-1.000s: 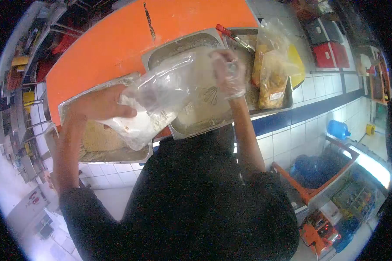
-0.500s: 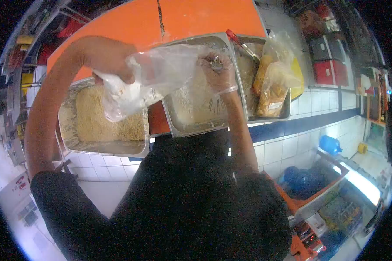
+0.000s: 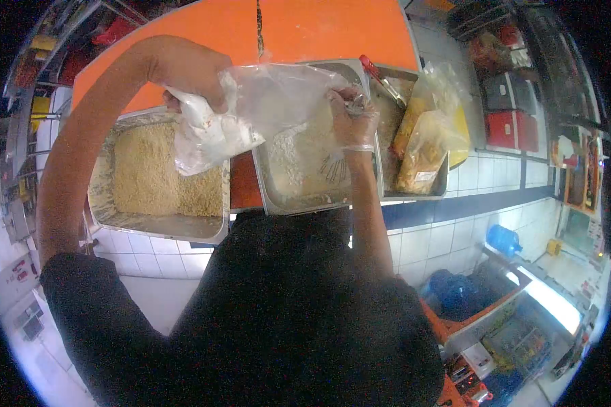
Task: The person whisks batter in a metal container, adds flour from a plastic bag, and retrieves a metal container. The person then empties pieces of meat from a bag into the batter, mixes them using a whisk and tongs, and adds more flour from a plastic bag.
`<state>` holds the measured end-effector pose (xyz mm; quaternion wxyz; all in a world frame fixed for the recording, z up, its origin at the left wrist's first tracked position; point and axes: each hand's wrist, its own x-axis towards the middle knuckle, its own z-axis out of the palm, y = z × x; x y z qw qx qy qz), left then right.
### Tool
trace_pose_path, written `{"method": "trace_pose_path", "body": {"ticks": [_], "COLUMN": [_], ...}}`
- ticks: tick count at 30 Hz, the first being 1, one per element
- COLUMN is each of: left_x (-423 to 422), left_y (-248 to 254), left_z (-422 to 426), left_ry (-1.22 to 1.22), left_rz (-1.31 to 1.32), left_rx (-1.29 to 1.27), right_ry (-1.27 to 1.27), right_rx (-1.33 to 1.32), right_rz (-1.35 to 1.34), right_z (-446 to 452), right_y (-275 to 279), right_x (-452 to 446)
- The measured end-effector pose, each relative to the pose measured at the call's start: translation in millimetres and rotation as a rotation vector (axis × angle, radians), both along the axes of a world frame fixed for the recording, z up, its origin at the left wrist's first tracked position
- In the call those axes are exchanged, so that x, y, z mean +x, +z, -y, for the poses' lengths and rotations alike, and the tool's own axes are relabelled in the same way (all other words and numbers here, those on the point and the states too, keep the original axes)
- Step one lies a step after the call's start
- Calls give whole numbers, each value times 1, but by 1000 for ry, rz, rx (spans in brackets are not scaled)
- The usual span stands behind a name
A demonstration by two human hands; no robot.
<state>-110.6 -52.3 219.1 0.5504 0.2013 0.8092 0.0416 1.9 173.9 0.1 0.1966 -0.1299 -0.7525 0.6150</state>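
A clear plastic bag (image 3: 214,139) of white powder hangs tilted across two metal trays. My left hand (image 3: 193,73) is closed round its powder-filled end, above the tray of beige crumbs (image 3: 146,169). In a clear glove, my right hand (image 3: 355,125) is closed at the bag's other end, over the middle tray (image 3: 305,203). Shiny metal pokes out of this fist. Below it, the wires of a whisk (image 3: 332,168) show in the middle tray, which holds pale, cloudy liquid with a patch of white powder. Part of the whisk's handle is hidden by my hand.
A third tray (image 3: 436,192) on the right holds bags of yellow-brown food (image 3: 421,166). A red-handled tool (image 3: 380,78) leans across its edge. The trays stand by an orange tabletop (image 3: 332,30). Blue water jugs (image 3: 451,290) are lower right.
Both hands and the bag have shifted slightly right in view, and the bag's powder-filled end sits higher. The whole view has moved a little. Both hands keep their hold.
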Motion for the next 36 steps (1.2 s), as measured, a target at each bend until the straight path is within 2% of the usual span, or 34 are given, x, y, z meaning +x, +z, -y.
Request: {"method": "trace_pose_path", "body": {"ticks": [2,3,5,9,12,14,15,16,18,19,21,22,24,26,28,30,34,36], "left_x": [-8,-9,-9,-3,3,30,43,55,77,87,112,125,148,161,172,180,183,178], "left_y": [-13,-15,-17,-15,-21,-25,-32,-50,-78,-71,-56,-59,-74,-72,-71,-71,-71,-61], "left_z": [7,8,10,13,25,39,48,62,80,75,61,64,71,73,73,69,38,16], "left_ry": [-19,-23,19,13,-184,-63,-43,-106,-33,-43,310,307,526,497,482,327,368,463], "left_rz": [8,7,18,-37,-138,-329,-430,-545,-500,-503,-258,-260,-325,-365,-417,-764,-860,-826], "left_rx": [23,26,56,63,37,42,74,168,346,347,180,184,395,355,315,504,566,614], "right_ry": [13,9,-15,-43,41,78,62,104,132,204,274,312,350,439,478,523,552,560], "right_rx": [-186,-183,175,175,121,-341,-345,-147,53,25,1,-13,-20,-197,-77,38,-19,-23], "right_rz": [-23,-24,55,27,5,-88,-89,-169,-243,-217,-195,-176,-164,-83,-150,-223,-126,-121], "right_z": [-1,-2,-2,-7,-7,-2,-5,-10,-14,-13,-8,-4,5,13,14,19,23,23], "right_y": [-2,2,11,-5,1,13,10,4,3,11,29,42,67,88,105,115,112,113], "right_x": [2,2,0,-4,-1,-2,-2,-5,-3,-1,3,6,12,17,18,19,20,20]}}
